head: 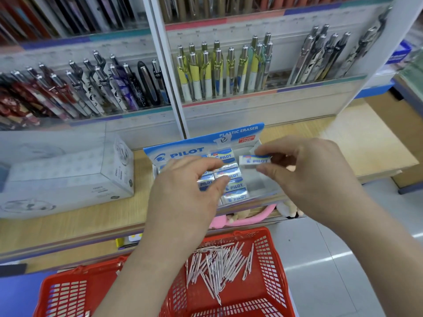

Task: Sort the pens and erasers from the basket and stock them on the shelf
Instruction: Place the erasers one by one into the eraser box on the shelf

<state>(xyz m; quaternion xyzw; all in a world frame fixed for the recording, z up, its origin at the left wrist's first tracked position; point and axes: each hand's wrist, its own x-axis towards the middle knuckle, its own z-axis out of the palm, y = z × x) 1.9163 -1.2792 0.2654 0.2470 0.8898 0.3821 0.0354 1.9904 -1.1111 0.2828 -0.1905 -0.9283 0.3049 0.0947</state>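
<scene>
Eraser (pixel 255 161) held over right side of Pilot box (pixel 180 152), above empty slot. Right hand (pixel 313 177) grip clamped on eraser, thumb below, fingers on top. Left hand (pixel 183 191) curled over packed erasers (pixel 235 196) in box; thumb and forefinger touch wrappers, cannot tell whether grip holds one. Box sits at front edge of shelf (pixel 68 225), lid flap up. White carton (pixel 68 175) toward shelf's left end. Racked pens (pixel 219 72) behind. Below front edge, red basket (pixel 275 271) with loose pale pens (pixel 217 268).
</scene>
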